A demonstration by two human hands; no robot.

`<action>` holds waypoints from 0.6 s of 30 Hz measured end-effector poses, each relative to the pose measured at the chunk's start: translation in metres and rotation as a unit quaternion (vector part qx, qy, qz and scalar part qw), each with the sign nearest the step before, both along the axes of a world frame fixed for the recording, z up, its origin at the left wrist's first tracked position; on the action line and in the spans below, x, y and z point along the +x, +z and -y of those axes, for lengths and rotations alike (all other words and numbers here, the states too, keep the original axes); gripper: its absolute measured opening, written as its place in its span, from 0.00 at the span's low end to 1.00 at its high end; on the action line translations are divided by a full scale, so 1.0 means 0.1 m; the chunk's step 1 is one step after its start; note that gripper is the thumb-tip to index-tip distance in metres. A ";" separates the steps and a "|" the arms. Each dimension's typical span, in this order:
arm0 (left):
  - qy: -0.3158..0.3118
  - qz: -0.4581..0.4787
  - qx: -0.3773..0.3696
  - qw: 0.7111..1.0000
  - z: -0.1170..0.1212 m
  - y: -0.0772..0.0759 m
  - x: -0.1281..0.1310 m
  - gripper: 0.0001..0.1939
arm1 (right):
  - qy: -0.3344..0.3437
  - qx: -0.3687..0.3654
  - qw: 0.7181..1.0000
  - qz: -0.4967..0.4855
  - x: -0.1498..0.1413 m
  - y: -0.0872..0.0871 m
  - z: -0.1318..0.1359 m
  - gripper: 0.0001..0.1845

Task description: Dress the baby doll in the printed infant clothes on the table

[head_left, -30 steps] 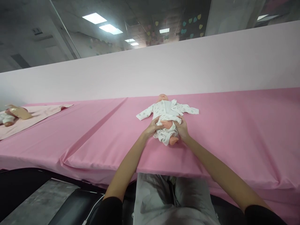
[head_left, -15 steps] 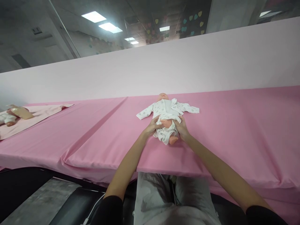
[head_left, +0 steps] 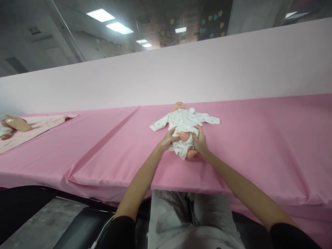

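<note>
The clothed doll point(head_left: 184, 119) was laid on its back on the bench point(head_left: 249, 138), head toward the wall point(head_left: 166, 79), presumably so that its lower half could be easily reached. Bunched white cloth point(head_left: 178, 148) was gathered about its legs, with a bare foot point(head_left: 192, 154) left showing below. The cloth was gripped from either side by the left hand point(head_left: 167, 141) and right hand point(head_left: 201, 141), seemingly to keep it parted; whether a leg was pinched too could not be told. Far to the left, another doll point(head_left: 19, 123) was set on a pale sheet point(head_left: 48, 125)
</note>
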State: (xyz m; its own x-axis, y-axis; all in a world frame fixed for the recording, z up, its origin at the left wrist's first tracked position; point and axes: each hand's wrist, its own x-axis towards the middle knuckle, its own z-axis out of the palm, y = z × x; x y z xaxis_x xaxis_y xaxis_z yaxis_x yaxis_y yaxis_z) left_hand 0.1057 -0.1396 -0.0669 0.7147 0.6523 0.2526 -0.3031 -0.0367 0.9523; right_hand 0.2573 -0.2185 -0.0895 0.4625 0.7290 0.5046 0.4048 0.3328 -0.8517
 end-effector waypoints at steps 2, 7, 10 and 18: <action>0.014 -0.009 0.011 1.000 0.00 0.00 0.01 0.31 | -0.002 -0.016 1.000 0.012 0.01 0.02 0.01 0.18; 0.134 -0.086 0.157 0.975 0.00 -0.01 0.03 0.18 | -0.017 -0.039 0.999 0.030 0.00 0.05 0.03 0.19; 0.229 -0.146 0.327 0.905 0.00 -0.05 0.05 0.09 | -0.023 -0.048 0.998 0.036 -0.01 0.05 0.04 0.19; 0.251 -0.196 0.431 0.845 0.01 -0.10 0.03 0.13 | -0.031 -0.050 0.997 0.054 -0.01 0.04 0.04 0.20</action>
State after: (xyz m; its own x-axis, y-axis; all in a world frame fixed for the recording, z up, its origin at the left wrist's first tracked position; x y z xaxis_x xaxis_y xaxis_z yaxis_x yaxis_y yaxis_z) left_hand 0.1085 -0.1401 -0.0773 0.5414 0.5929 0.5961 0.2885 -0.7969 0.5307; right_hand 0.2560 -0.2230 -0.0852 0.4543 0.7507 0.4796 0.5131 0.2196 -0.8297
